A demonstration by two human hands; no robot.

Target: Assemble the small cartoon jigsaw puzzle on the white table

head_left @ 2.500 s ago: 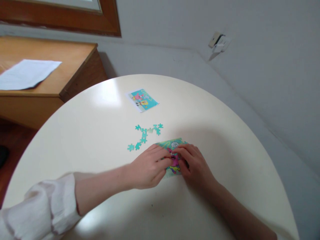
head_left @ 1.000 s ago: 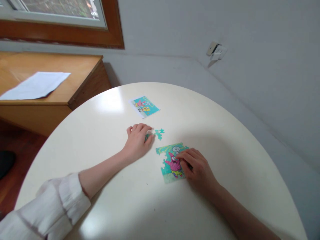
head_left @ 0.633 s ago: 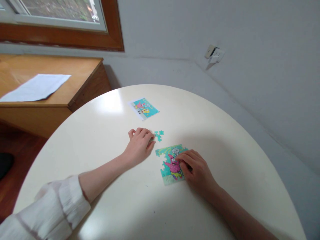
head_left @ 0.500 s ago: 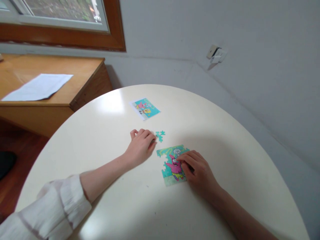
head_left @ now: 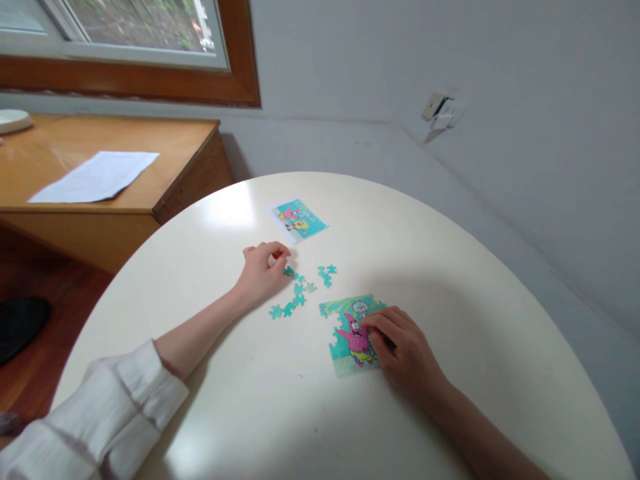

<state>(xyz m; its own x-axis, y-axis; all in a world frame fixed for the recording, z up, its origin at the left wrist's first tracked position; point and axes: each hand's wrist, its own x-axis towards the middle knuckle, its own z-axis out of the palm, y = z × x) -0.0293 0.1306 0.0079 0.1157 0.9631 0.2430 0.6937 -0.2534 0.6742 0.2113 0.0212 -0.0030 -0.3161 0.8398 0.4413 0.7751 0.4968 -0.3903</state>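
A partly assembled jigsaw puzzle (head_left: 345, 363) with a pink starfish character lies on the round white table; its left edge is ragged. My right hand (head_left: 407, 350) rests over its right side, fingers bent and tips close together on the picture. What those fingers hold, if anything, is hidden. Farther left, my left hand (head_left: 263, 270) hovers at the loose teal puzzle pieces (head_left: 299, 289), its fingers curled and thumb and index tips a little apart. Nothing shows between them. A second small cluster of pieces (head_left: 327, 275) lies just above the puzzle.
Behind the pieces lies a picture card (head_left: 300, 220) showing cartoon characters. At the left stands a wooden desk (head_left: 190, 143) with a white paper sheet (head_left: 100, 177) on it. A wall socket with a plug (head_left: 445, 112) is beyond the table.
My left hand has moved left and away from the puzzle, uncovering several loose pieces. My right hand stays on the puzzle. The camera view has shifted slightly.
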